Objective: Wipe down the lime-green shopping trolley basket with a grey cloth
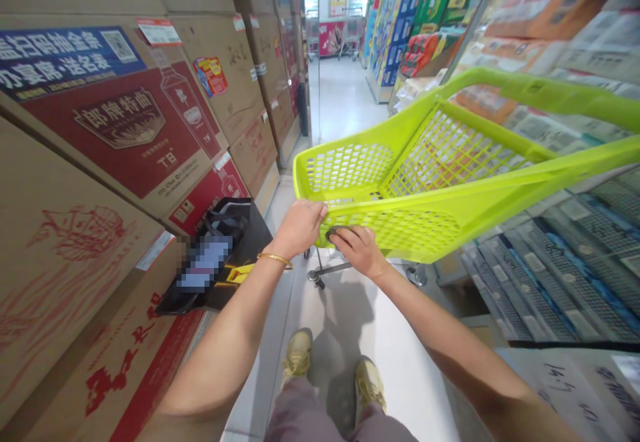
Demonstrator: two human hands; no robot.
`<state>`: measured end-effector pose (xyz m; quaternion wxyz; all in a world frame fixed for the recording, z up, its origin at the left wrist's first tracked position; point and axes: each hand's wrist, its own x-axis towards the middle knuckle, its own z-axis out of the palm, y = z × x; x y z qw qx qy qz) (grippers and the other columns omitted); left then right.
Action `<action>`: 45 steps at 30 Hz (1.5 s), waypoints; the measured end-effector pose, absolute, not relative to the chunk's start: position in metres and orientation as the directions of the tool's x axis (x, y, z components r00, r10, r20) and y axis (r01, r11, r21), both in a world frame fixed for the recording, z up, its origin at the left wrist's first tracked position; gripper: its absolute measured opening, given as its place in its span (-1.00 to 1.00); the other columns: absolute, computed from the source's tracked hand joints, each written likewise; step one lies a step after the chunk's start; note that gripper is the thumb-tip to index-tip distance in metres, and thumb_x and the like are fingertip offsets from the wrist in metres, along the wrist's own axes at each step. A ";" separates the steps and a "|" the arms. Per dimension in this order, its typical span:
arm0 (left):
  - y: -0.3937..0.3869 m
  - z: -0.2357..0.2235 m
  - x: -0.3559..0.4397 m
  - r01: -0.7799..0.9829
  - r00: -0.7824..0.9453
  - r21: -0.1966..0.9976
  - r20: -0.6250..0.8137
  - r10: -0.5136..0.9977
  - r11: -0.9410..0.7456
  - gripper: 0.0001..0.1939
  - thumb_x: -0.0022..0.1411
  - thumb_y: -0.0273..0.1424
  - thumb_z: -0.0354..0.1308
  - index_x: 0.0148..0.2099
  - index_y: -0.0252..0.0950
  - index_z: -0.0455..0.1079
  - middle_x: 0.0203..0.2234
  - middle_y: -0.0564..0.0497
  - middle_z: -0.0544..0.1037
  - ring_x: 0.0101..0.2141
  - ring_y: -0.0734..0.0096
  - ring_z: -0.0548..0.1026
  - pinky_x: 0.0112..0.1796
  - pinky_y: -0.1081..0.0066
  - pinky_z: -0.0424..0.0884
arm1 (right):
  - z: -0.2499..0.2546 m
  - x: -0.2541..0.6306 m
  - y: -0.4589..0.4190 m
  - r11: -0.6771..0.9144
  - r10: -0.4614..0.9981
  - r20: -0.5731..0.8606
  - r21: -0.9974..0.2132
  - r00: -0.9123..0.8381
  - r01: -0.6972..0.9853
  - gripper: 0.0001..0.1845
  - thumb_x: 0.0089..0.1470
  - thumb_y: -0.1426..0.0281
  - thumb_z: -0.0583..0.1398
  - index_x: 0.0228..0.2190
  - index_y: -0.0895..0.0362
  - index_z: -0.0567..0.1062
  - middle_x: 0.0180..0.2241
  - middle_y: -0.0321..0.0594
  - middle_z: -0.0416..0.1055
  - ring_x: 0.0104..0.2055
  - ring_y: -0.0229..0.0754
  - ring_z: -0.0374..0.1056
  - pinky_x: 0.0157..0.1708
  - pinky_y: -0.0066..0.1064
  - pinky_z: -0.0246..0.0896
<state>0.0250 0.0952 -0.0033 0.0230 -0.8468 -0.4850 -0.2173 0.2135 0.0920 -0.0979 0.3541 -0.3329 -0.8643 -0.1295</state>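
Note:
A lime-green plastic shopping cart (450, 209) stands in a shop aisle in front of me, its basket tilted in the picture and seemingly with nothing in it. My left hand (299, 227), with a gold bangle at the wrist, is closed over the near rim of the basket. My right hand (359, 249) grips the same rim just to the right, fingers curled round a dark handle part. A black bag (220, 262) hangs by my left forearm. My two shoes (333, 369) show on the pale floor below.
Stacked brown cartons with red and blue printing (115, 129) wall the left side. Shelves of boxed goods (560, 242) run along the right. The aisle floor (345, 95) leads ahead to more colourful shelving and a distant metal cart (353, 35).

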 end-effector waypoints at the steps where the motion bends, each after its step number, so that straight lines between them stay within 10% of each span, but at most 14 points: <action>1: 0.093 -0.003 0.027 0.835 0.430 0.174 0.385 0.817 -0.522 -0.59 0.39 -0.32 -0.31 -0.32 -0.29 0.31 -0.46 -0.06 0.46 -0.35 0.31 0.40 -0.25 0.34 0.23 | -0.090 0.215 0.093 0.727 0.493 0.722 -0.036 -0.486 0.685 -0.73 0.22 0.37 0.04 -0.14 -0.13 0.48 -0.18 -0.31 0.48 -0.18 -0.22 0.24 -0.19 -0.31 0.06; 26: 0.081 -0.002 0.033 0.865 0.359 0.184 0.421 0.833 -0.466 -0.54 0.39 -0.24 -0.25 -0.44 -0.28 0.31 -0.53 -0.03 0.46 -0.40 0.33 0.41 -0.30 0.35 0.18 | -0.078 0.216 0.094 0.705 0.572 0.698 -0.150 -0.431 0.693 -0.73 0.21 0.30 0.06 -0.12 -0.20 0.47 -0.18 -0.31 0.47 -0.09 -0.18 0.23 -0.12 -0.27 0.07; 45: 0.083 -0.012 0.065 0.948 0.195 0.115 0.531 0.825 -0.298 -0.72 0.38 -0.29 -0.15 -0.14 -0.19 0.38 -0.38 0.00 0.47 -0.30 0.27 0.38 -0.33 0.32 0.12 | -0.077 0.217 0.105 0.654 0.264 0.848 0.192 -0.459 0.732 -0.77 0.13 0.42 0.15 -0.19 -0.09 0.50 -0.22 -0.32 0.45 -0.09 -0.20 0.12 -0.09 -0.33 -0.02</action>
